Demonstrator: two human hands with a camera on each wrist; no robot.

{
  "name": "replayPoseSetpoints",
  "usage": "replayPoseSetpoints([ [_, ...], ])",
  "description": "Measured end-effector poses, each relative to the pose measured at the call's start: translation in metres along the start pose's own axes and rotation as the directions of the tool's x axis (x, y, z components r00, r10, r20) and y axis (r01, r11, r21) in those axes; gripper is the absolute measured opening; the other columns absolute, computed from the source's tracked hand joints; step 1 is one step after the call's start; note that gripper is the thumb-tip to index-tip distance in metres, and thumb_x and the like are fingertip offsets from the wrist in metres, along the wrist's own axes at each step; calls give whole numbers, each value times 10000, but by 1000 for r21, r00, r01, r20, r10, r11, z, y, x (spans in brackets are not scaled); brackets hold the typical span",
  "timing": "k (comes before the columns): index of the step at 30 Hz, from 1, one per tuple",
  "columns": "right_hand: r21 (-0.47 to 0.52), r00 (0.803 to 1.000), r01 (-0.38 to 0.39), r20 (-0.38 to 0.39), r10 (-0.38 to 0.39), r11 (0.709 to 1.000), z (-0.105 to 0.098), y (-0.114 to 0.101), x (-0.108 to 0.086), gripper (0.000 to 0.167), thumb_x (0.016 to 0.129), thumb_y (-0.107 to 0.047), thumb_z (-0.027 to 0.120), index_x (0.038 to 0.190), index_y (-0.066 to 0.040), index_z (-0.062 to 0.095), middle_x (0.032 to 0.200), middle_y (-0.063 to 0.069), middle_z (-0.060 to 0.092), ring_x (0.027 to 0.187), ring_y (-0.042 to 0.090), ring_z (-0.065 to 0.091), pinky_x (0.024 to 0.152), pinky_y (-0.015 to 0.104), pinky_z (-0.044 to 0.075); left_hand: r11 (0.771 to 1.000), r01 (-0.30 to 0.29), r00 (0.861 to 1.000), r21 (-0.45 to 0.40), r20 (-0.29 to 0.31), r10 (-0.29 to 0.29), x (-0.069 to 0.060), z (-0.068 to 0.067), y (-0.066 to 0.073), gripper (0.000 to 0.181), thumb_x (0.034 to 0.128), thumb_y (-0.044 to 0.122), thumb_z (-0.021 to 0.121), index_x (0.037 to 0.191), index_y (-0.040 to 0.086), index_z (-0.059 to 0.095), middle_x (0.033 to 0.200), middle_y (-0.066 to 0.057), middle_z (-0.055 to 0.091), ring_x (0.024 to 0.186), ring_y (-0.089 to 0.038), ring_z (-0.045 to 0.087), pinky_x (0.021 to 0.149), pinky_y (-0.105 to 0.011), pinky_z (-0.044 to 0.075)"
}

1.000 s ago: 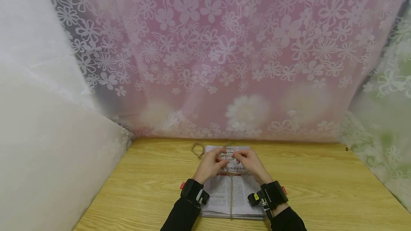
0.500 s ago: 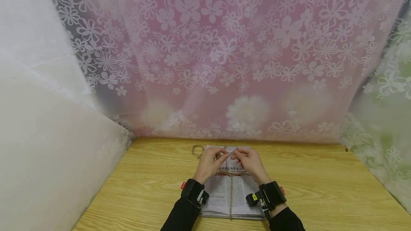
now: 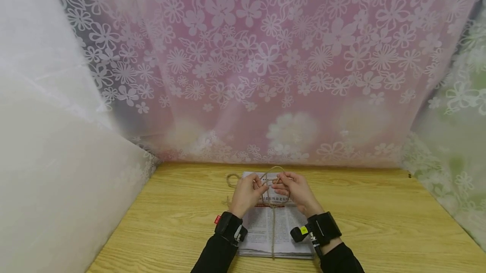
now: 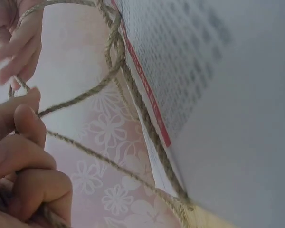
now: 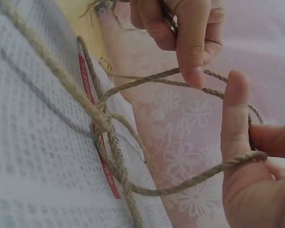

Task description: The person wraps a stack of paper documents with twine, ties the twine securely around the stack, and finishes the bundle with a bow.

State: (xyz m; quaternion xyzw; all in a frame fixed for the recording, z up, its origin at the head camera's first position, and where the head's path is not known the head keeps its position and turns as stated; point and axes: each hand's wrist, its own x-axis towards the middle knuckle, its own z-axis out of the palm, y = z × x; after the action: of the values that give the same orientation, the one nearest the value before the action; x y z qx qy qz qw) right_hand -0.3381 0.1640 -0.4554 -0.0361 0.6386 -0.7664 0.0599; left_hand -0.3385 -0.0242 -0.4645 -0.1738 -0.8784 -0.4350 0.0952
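Note:
A stack of newspapers (image 3: 262,233) lies on the table with twine (image 3: 273,231) running down its middle and crossing near its upper part. Above the crossing, my left hand (image 3: 244,195) pinches the twine between thumb and forefinger, its other fingers curled, as the left wrist view shows. My right hand (image 3: 300,193) is just to the right, holding a twine strand (image 5: 199,178) that passes over its fingers; one finger points up beside the left thumb. In the right wrist view loops of twine rise from the crossing (image 5: 102,126) to both hands.
A loose twine coil (image 3: 232,180) lies left of the stack's far edge, with a frayed end (image 3: 227,201) nearer. Behind the wooden table (image 3: 379,222) hangs a pink flowered sheet (image 3: 265,95); a white sheet is at the left and a green-patterned one at the right.
My right hand has drawn slightly away from the left after the fingertips came together. A larger twine loop now stands above the hands, and a frayed end shows left of the stack.

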Motion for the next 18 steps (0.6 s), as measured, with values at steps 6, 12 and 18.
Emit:
replayPoseSetpoints([
  [6,19,999,13,34,-13,1000,-2,1,-1,225,1065,-108,418,1184,58,512,1001,87,636,883,153,720,843,282,565,999,-43,999,34,36,41,2,2,-1,233,963,234,646,1159,121,699,526,59,461,391,-73,351,400,-224,246],
  [12,-7,999,31,-10,-31,1000,-1,1,-1,251,1058,-146,454,1175,63,526,1037,108,634,896,152,700,876,299,556,994,-100,992,40,76,97,2,-1,0,163,965,199,642,1078,118,728,676,4,587,483,-65,409,457,-210,296],
  [18,-9,998,62,-16,-62,998,1,5,0,279,1069,-173,427,1160,78,510,1030,72,625,925,155,687,882,308,556,988,-155,982,11,115,153,2,0,-2,173,983,237,617,1030,123,737,1039,-96,657,590,-53,441,552,-212,370],
])
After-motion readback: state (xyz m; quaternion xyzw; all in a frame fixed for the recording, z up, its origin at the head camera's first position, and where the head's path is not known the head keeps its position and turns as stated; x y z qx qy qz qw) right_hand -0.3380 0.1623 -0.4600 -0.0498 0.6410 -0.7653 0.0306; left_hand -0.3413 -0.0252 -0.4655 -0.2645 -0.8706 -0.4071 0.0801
